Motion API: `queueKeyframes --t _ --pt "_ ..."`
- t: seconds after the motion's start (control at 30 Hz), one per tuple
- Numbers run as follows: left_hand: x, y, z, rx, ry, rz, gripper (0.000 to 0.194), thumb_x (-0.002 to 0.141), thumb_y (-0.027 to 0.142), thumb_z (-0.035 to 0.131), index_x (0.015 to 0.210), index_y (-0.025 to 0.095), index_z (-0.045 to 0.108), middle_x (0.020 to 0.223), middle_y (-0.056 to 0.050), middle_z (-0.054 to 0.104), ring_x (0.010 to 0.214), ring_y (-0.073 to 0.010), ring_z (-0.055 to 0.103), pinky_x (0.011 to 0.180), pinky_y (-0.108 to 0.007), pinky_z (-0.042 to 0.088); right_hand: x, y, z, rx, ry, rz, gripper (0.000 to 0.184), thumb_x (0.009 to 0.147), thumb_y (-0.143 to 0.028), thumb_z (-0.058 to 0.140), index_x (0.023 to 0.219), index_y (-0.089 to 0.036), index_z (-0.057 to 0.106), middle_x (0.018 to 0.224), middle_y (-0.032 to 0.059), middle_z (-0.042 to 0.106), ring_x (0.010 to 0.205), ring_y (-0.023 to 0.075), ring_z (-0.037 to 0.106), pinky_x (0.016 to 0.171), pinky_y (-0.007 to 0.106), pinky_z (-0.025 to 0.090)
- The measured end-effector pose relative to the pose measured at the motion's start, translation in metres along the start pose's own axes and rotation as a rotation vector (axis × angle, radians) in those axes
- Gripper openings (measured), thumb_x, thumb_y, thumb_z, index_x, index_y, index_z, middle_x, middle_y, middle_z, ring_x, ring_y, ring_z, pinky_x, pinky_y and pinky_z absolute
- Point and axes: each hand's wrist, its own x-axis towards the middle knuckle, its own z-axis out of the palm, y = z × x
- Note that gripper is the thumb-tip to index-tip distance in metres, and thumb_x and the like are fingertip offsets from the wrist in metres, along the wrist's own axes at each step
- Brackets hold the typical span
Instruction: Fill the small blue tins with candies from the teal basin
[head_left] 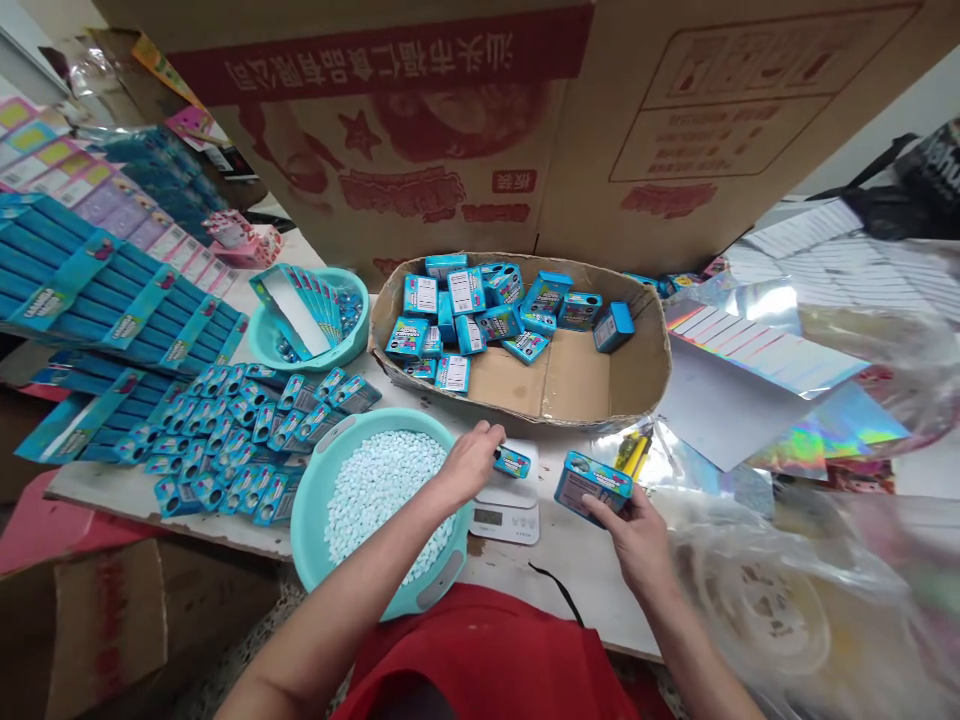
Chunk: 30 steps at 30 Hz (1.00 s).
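Note:
My left hand (471, 464) has its fingers closed on a small blue printed box (513, 461), of which mainly one end shows. It is held over the white digital scale (507, 524); whether it touches the scale I cannot tell. To the right of the scale, my right hand (639, 532) grips a larger-looking blue printed box (591, 486) by its right side, the thumb on its front. Beneath my left forearm is a turquoise basin (309, 520), which holds many small pale-blue candies (379, 480).
Behind the scale, a low cardboard tray (577, 385) contains several blue boxes. Rows of small open-topped blue boxes (240, 430) stand at left, beside a smaller turquoise bowl (358, 345). A large carton (570, 210) rises behind. Plastic wrap and shiny sheets (765, 350) lie right.

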Motion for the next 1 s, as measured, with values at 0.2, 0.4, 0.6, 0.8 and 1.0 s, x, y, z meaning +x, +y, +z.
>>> queueKeyframes --t 0.2,0.4,0.6,0.8,1.0 --pt "0.008 -0.005 0.004 -0.354 0.110 -0.025 0.018 0.070 0.005 0.047 0.074 0.020 0.057 0.074 -0.001 0.056 0.072 -0.0150 0.053 0.065 -0.026 0.039 0.000 -0.001 0.001 0.071 -0.002 0.022 0.046 0.052 -0.043 0.081 0.088 -0.019 0.064 0.088 0.0038 0.071 0.083 0.0236 0.064 0.080 0.039 0.051" --pt "-0.019 -0.039 -0.008 -1.244 0.316 -0.342 0.023 0.064 0.026 0.065 0.082 0.016 0.056 0.070 -0.003 0.064 0.053 -0.0115 0.056 0.048 -0.022 0.038 0.002 0.004 -0.002 0.033 0.006 0.003 0.045 0.054 -0.043 0.081 0.089 -0.019 0.065 0.089 0.0036 0.070 0.082 0.0228 0.063 0.080 0.039 0.050" --pt "-0.075 -0.092 0.004 -1.448 0.504 -0.708 0.033 0.053 0.021 0.073 0.082 0.013 0.059 0.062 0.001 0.060 0.051 -0.0072 0.055 0.050 -0.018 0.041 0.006 0.015 0.000 0.032 0.013 0.004 0.048 0.054 -0.042 0.081 0.093 -0.019 0.065 0.088 0.0027 0.070 0.079 0.0209 0.063 0.079 0.039 0.050" --pt "-0.092 -0.095 0.022 -1.227 0.317 -0.687 0.035 0.057 0.029 0.071 0.085 0.014 0.058 0.065 -0.003 0.064 0.046 -0.0119 0.056 0.045 -0.022 0.041 0.005 0.016 0.002 0.060 -0.023 -0.026 0.046 0.056 -0.041 0.081 0.093 -0.019 0.065 0.092 0.0040 0.071 0.085 0.0233 0.064 0.082 0.040 0.051" --pt "-0.071 -0.074 0.022 -0.910 0.184 -0.503 0.019 0.069 0.034 0.062 0.064 0.017 0.054 0.048 0.004 0.049 0.042 -0.0094 0.044 0.041 -0.019 0.031 0.001 0.013 0.003 0.053 -0.034 -0.031 0.045 0.056 -0.042 0.081 0.091 -0.019 0.065 0.091 0.0041 0.071 0.085 0.0239 0.065 0.080 0.041 0.052"
